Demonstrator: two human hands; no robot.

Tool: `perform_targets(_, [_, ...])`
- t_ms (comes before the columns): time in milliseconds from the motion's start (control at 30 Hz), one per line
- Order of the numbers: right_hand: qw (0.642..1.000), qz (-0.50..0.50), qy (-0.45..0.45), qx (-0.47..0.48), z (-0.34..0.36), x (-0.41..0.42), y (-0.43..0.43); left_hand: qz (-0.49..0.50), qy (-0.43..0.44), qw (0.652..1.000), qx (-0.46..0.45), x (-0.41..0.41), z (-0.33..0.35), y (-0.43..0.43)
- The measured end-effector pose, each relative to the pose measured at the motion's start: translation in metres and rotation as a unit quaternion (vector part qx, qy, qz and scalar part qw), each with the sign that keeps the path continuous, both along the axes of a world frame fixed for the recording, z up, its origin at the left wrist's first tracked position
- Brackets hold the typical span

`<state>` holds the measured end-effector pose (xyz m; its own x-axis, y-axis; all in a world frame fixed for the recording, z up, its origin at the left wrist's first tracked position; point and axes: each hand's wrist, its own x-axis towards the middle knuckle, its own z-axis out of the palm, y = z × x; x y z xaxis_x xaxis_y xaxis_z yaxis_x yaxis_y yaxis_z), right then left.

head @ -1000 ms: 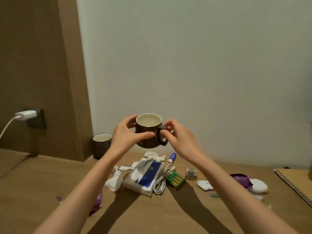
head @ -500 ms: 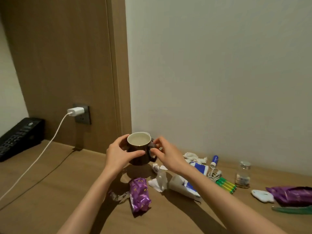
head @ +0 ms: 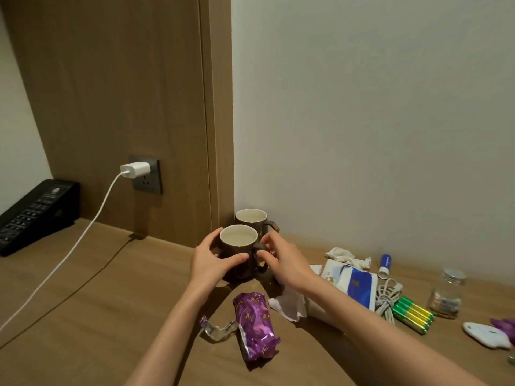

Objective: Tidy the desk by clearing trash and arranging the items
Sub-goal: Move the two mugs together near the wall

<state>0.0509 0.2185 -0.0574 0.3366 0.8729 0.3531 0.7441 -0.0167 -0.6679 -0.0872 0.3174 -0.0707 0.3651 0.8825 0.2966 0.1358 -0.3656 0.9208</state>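
A dark brown mug (head: 238, 240) with a pale inside is held low at the desk, just in front of a second matching mug (head: 251, 218) that stands in the wall corner. My left hand (head: 209, 263) wraps the held mug's left side. My right hand (head: 281, 260) pinches its handle. Whether the held mug's base touches the desk (head: 111, 302) is hidden by my hands. A purple snack wrapper (head: 255, 325) lies in front, with a crumpled clear foil scrap (head: 216, 328) beside it.
To the right lie crumpled tissues (head: 289, 305), a blue-white tissue pack (head: 352, 282), a coiled white cable (head: 386, 298), green batteries (head: 412, 316), a glass jar (head: 446, 293), a small blue tube (head: 385, 262) and a white object (head: 486, 334). A charger (head: 135, 169) with cable and a black phone (head: 33, 213) are at left.
Both hands carried the mug down and leftward from mid-air to just in front of the second mug in the corner. The view swung left, showing the socket and phone.
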Motion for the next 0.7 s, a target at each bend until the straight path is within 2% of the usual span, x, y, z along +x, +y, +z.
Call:
perform_targets(467, [1.000,0.008,0.008,0.018,-0.004,0.012,0.017,0.008,0.001,1.000,-0.006,0.004,-0.004,0.004])
perform_targets(600, [0.996,-0.067,-0.009,0.059,-0.002,0.031,0.020,0.012,0.012,1.000,0.001,0.004,-0.007,0.008])
perform_targets(700, [0.994,-0.083,-0.058,0.038,-0.007,0.044,0.026,0.016,0.014,1.000,0.004,0.004,-0.010,0.011])
